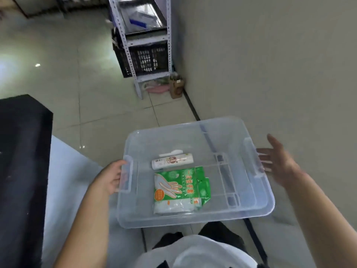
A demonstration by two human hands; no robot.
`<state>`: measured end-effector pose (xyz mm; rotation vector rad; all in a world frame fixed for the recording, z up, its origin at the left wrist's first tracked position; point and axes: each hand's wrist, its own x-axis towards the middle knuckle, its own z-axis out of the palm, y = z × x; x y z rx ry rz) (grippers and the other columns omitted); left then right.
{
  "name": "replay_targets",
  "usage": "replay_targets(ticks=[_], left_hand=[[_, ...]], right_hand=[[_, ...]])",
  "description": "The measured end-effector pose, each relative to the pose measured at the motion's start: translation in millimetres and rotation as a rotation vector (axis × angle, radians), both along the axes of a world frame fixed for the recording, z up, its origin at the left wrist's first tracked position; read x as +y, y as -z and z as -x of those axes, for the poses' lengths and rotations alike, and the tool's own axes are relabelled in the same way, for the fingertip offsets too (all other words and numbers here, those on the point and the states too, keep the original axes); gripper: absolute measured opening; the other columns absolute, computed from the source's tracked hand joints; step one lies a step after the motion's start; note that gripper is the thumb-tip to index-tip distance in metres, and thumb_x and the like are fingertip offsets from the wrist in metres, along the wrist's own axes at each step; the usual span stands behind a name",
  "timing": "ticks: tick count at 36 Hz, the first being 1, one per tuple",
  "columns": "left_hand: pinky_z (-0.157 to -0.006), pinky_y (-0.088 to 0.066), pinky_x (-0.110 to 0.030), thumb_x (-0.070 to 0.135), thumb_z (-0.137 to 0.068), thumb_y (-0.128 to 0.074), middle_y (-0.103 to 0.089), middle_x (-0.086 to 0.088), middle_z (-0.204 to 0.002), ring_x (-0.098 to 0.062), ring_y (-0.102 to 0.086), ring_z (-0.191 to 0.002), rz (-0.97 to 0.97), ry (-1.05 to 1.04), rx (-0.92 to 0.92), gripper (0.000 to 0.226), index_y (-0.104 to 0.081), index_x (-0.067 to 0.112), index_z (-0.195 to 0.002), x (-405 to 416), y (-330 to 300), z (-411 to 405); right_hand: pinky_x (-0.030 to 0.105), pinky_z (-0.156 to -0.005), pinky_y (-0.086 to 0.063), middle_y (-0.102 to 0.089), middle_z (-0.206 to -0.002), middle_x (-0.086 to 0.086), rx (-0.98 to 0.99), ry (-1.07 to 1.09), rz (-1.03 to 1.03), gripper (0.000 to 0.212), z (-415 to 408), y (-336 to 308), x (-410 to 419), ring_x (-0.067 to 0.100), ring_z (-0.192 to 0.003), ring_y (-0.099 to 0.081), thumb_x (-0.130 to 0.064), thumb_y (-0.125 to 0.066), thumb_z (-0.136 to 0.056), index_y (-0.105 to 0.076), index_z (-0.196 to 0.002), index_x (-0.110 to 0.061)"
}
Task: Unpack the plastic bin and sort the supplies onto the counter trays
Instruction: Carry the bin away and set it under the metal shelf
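- One view only, from a camera worn on the person's head.
- It looks forward and steeply down, past the chest to the tiled floor (92, 97).
- Close in: forearms run up from the bottom edge, wide-angle bending the wall (270, 64).

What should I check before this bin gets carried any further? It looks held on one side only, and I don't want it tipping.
1. Left hand grips the left handle: ok.
2. Right hand grips the right handle: not ok, fingers spread, blurred, apart from it.
3. Clear plastic bin level: cannot tell.
4. Green glove pack and white tube lie flat inside: ok.
5. Counter trays in view: not ok, none visible.
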<state>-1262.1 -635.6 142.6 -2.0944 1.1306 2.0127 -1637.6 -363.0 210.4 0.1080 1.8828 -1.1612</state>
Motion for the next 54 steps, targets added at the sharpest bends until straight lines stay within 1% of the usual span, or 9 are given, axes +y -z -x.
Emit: replay_targets(ticks=[8,14,23,31,35,39,44,50,54], left_hand=[[-0.069,-0.046,-0.032,0.033,-0.08,-0.064,-0.062,-0.009,-0.079,-0.024,-0.057,-0.072,-0.063,-0.042,0.155,0.025,-0.067,0.009,-0.08,-117.2,4.3,58.0],[-0.095,-0.047,-0.042,0.039,-0.086,-0.061,-0.066,-0.016,-0.108,-0.032,-0.059,-0.1,-0.037,-0.181,0.118,0.046,-0.066,0.002,-0.113,-222.3,25.8,87.5],[-0.084,-0.05,-0.044,0.031,-0.09,-0.061,-0.066,-0.012,-0.102,-0.029,-0.061,-0.087,0.007,-0.508,0.109,0.025,-0.067,0.011,-0.102,-347.6,7.5,79.4],[-0.073,-0.054,-0.039,0.024,-0.085,-0.062,-0.071,-0.007,-0.079,-0.028,-0.063,-0.074,0.142,-0.73,0.059,0.02,-0.08,0.022,-0.077,-447.1,-4.3,12.3],[-0.068,-0.053,-0.036,0.023,-0.087,-0.06,-0.074,-0.001,-0.074,-0.025,-0.063,-0.074,0.172,-0.778,0.065,0.025,-0.08,0.025,-0.071,-519.9,7.1,-30.3],[-0.066,-0.049,-0.035,0.028,-0.087,-0.062,-0.068,-0.004,-0.086,-0.024,-0.06,-0.073,0.173,-0.828,0.082,0.014,-0.074,0.02,-0.085,-596.0,7.4,-70.1],[-0.068,-0.05,-0.037,0.025,-0.088,-0.062,-0.064,-0.015,-0.09,-0.03,-0.059,-0.076,0.223,-0.765,0.112,0.016,-0.07,0.014,-0.095,-695.2,-7.0,-111.1],[-0.065,-0.048,-0.034,0.023,-0.087,-0.057,-0.069,-0.013,-0.075,-0.03,-0.059,-0.069,0.294,-0.771,0.197,0.02,-0.073,0.013,-0.093,-830.2,-24.9,-135.6],[-0.06,-0.053,-0.032,0.022,-0.086,-0.057,-0.071,-0.011,-0.07,-0.027,-0.061,-0.067,0.3,-0.756,0.243,0.018,-0.072,0.013,-0.087,-930.1,-26.1,-146.0]], right_hand=[[0.035,-0.067,-0.043,-0.058,-0.09,0.014,-0.107,-0.013,0.039,0.074,85.5,-3.7,-140.6,0.028,-0.077,-0.055,-0.066,-0.036,-0.092,-0.057,-0.125,-0.002],[0.036,-0.072,-0.041,-0.06,-0.088,0.012,-0.185,-0.123,0.049,0.069,156.0,21.9,-270.2,0.027,-0.079,-0.056,-0.069,-0.038,-0.088,-0.065,-0.103,-0.007],[0.036,-0.075,-0.044,-0.058,-0.091,0.012,-0.211,-0.327,-0.06,0.064,203.4,50.4,-514.0,0.029,-0.084,-0.055,-0.067,-0.048,-0.087,-0.068,-0.105,-0.008],[0.039,-0.076,-0.05,-0.065,-0.106,0.012,-0.181,-0.55,-0.092,0.047,146.8,55.7,-747.5,0.03,-0.087,-0.059,-0.058,-0.057,-0.087,-0.069,-0.096,-0.014],[0.033,-0.061,-0.042,-0.059,-0.069,0.004,-0.167,-0.612,-0.053,0.059,100.0,57.0,-851.5,0.021,-0.066,-0.051,-0.063,-0.056,-0.083,-0.071,-0.101,-0.009],[0.044,-0.098,-0.045,-0.062,-0.102,0.016,-0.135,-0.614,-0.015,0.065,51.7,32.1,-939.9,0.032,-0.094,-0.055,-0.058,-0.057,-0.083,-0.067,-0.116,-0.004],[0.039,-0.083,-0.043,-0.06,-0.113,0.018,-0.114,-0.618,0.086,0.056,5.7,-14.0,-1036.5,0.03,-0.098,-0.051,-0.047,-0.057,-0.09,-0.062,-0.126,-0.004],[0.057,-0.109,-0.037,-0.059,-0.131,0.023,-0.043,-0.553,0.199,0.023,-19.1,-42.0,-1137.5,0.043,-0.122,-0.054,-0.038,-0.056,-0.094,-0.067,-0.089,-0.018],[0.051,-0.104,-0.043,-0.066,-0.114,0.018,-0.059,-0.556,0.169,0.031,-19.8,-22.1,-1224.7,0.038,-0.111,-0.059,-0.041,-0.054,-0.094,-0.069,-0.1,-0.015]])
